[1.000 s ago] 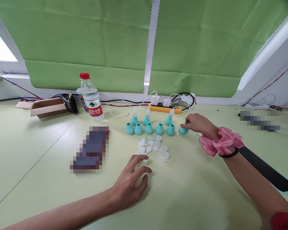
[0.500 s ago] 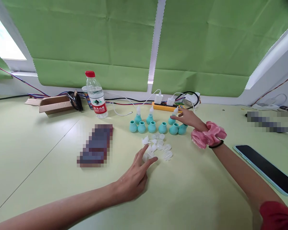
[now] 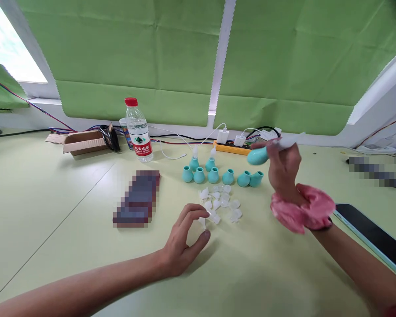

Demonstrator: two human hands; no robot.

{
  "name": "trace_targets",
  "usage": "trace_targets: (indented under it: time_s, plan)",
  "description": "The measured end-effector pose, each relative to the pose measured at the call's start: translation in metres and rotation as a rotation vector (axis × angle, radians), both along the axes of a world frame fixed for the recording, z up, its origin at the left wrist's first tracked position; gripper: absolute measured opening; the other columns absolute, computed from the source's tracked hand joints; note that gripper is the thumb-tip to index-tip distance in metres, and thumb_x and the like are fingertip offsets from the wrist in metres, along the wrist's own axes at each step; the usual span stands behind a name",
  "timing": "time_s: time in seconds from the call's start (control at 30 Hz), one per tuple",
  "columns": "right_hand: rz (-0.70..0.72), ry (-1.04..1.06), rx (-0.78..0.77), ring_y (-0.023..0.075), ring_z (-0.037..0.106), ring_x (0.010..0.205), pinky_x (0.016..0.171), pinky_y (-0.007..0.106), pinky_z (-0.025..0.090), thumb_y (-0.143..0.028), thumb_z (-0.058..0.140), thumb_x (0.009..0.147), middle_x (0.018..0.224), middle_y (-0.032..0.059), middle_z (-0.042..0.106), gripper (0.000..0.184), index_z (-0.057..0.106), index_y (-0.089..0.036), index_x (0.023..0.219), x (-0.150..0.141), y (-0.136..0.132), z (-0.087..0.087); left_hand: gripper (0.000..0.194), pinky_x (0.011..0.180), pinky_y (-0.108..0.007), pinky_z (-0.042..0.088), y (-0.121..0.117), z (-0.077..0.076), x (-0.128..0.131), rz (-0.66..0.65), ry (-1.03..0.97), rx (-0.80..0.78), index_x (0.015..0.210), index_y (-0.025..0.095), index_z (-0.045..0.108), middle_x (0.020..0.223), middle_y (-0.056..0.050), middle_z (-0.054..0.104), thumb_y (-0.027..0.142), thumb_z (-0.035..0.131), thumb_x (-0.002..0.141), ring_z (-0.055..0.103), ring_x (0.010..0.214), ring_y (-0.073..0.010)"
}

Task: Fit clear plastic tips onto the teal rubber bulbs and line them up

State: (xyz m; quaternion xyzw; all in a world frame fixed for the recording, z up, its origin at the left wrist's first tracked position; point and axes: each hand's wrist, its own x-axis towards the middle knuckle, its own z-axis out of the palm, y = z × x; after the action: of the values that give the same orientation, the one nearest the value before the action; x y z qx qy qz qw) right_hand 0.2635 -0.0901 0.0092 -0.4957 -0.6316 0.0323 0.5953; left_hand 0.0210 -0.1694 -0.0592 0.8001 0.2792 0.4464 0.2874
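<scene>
My right hand (image 3: 282, 165) is closed around a teal squeeze bulb (image 3: 258, 156) with a whitish nozzle, lifted off the table and tipped on its side; motion blurs it. My left hand (image 3: 188, 237) has its fingers curved and apart, close to a pile of small translucent white plastic caps and tips (image 3: 224, 200); nothing shows in its grasp. Behind the pile stands a row of several open-topped teal bulbs (image 3: 213, 175), the rightmost one leaning. At the back, two teal bulbs (image 3: 210, 164) stand upright with white nozzles fitted.
A water bottle (image 3: 139, 138), a paper cup (image 3: 126, 134) and an open cardboard box (image 3: 86, 143) stand at the back left. A yellow power strip (image 3: 232, 148) with chargers and cables lies behind the bulbs. A blurred-out dark object (image 3: 137, 198) lies left, a phone (image 3: 374, 233) right.
My right hand has picked up the teal bulb with the nozzle from the back row and brought it right and nearer, tipping it over. My left hand's fingers have curled slightly over the white pieces.
</scene>
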Motion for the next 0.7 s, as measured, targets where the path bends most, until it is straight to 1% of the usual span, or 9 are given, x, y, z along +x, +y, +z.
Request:
trace_targets:
  time_s: [0.03, 0.1, 0.13, 0.2, 0.23, 0.33, 0.43, 0.57, 0.7]
  plan:
    - [0.164, 0.003, -0.059, 0.017, 0.055, 0.073, 0.063, 0.029, 0.042, -0.042, 0.037, 0.083, 0.081, 0.0066, 0.059, 0.026, 0.044, -0.019, 0.092, -0.011, -0.02, -0.002, 0.026, 0.075, -0.031, 0.041, 0.0, 0.0, -0.001, 0.001, -0.023, -0.013, 0.104, 0.018, 0.041, 0.096, -0.008, 0.046, 0.016, 0.045, 0.079, 0.044, 0.088, -0.0161]
    - [0.514, -0.098, -0.334, 0.0139, 0.053, 0.063, 0.061, 0.027, 0.041, -0.039, 0.045, 0.08, 0.07, 0.003, 0.057, 0.022, 0.051, -0.018, 0.078, -0.034, -0.057, -0.013, 0.028, 0.069, -0.029, 0.04, 0.002, -0.001, -0.002, -0.007, -0.039, -0.063, 0.107, 0.016, 0.042, 0.09, -0.007, 0.048, 0.02, 0.046, 0.079, 0.044, 0.08, -0.0151]
    - [0.654, -0.097, -0.474, 0.0126, 0.052, 0.061, 0.059, 0.026, 0.041, -0.038, 0.047, 0.08, 0.066, 0.0017, 0.056, 0.022, 0.052, -0.017, 0.077, -0.046, -0.073, -0.022, 0.028, 0.067, -0.028, 0.04, 0.003, -0.002, -0.002, -0.02, -0.041, -0.083, 0.107, 0.016, 0.044, 0.088, -0.007, 0.049, 0.022, 0.046, 0.08, 0.045, 0.078, -0.0146]
    - [0.894, 0.114, -0.759, 0.0106, 0.05, 0.054, 0.053, 0.024, 0.041, -0.04, 0.044, 0.081, 0.059, -0.0002, 0.053, 0.025, 0.05, -0.015, 0.081, -0.063, -0.093, -0.044, 0.023, 0.064, -0.026, 0.04, 0.005, -0.004, 0.0, -0.053, -0.044, -0.1, 0.099, 0.015, 0.053, 0.082, -0.006, 0.052, 0.024, 0.049, 0.079, 0.046, 0.075, -0.0139]
    - [0.956, 0.268, -0.854, 0.0098, 0.049, 0.048, 0.047, 0.023, 0.039, -0.043, 0.042, 0.081, 0.054, -0.0013, 0.051, 0.03, 0.049, -0.015, 0.078, -0.07, -0.097, -0.054, 0.02, 0.062, -0.025, 0.04, 0.006, -0.005, 0.001, -0.065, -0.047, -0.105, 0.094, 0.014, 0.056, 0.08, -0.006, 0.053, 0.025, 0.052, 0.077, 0.047, 0.073, -0.0135]
    - [0.953, 0.654, -0.976, 0.0121, 0.051, 0.04, 0.041, 0.024, 0.04, -0.049, 0.037, 0.081, 0.048, -0.0004, 0.052, 0.038, 0.047, -0.014, 0.07, -0.076, -0.09, -0.078, 0.017, 0.058, -0.023, 0.04, 0.009, -0.007, 0.005, -0.048, -0.056, -0.168, 0.084, 0.014, 0.063, 0.073, -0.005, 0.057, 0.026, 0.058, 0.073, 0.049, 0.065, -0.0118]
    - [0.937, 0.802, -1.001, 0.0145, 0.055, 0.042, 0.042, 0.025, 0.042, -0.049, 0.034, 0.082, 0.049, 0.0011, 0.056, 0.039, 0.049, -0.014, 0.075, -0.074, -0.076, -0.085, 0.016, 0.058, -0.023, 0.041, 0.011, -0.008, 0.007, -0.003, -0.069, -0.3, 0.08, 0.014, 0.065, 0.07, -0.005, 0.06, 0.027, 0.056, 0.075, 0.051, 0.064, -0.0115]
    - [0.982, 0.729, -0.991, 0.0128, 0.055, 0.046, 0.046, 0.024, 0.043, -0.047, 0.036, 0.083, 0.051, 0.0003, 0.056, 0.037, 0.05, -0.013, 0.081, -0.074, -0.071, -0.08, 0.016, 0.06, -0.023, 0.044, 0.011, -0.009, 0.007, 0.062, -0.129, -0.436, 0.078, 0.013, 0.063, 0.07, -0.004, 0.062, 0.027, 0.058, 0.073, 0.054, 0.065, -0.0124]
    - [1.019, 0.611, -1.024, 0.012, 0.053, 0.043, 0.043, 0.023, 0.042, -0.048, 0.034, 0.083, 0.05, -0.0005, 0.054, 0.039, 0.05, -0.013, 0.08, -0.078, -0.074, -0.076, 0.015, 0.058, -0.022, 0.044, 0.011, -0.01, 0.008, 0.09, -0.13, -0.406, 0.078, 0.013, 0.064, 0.07, -0.004, 0.062, 0.026, 0.059, 0.072, 0.055, 0.064, -0.0121]
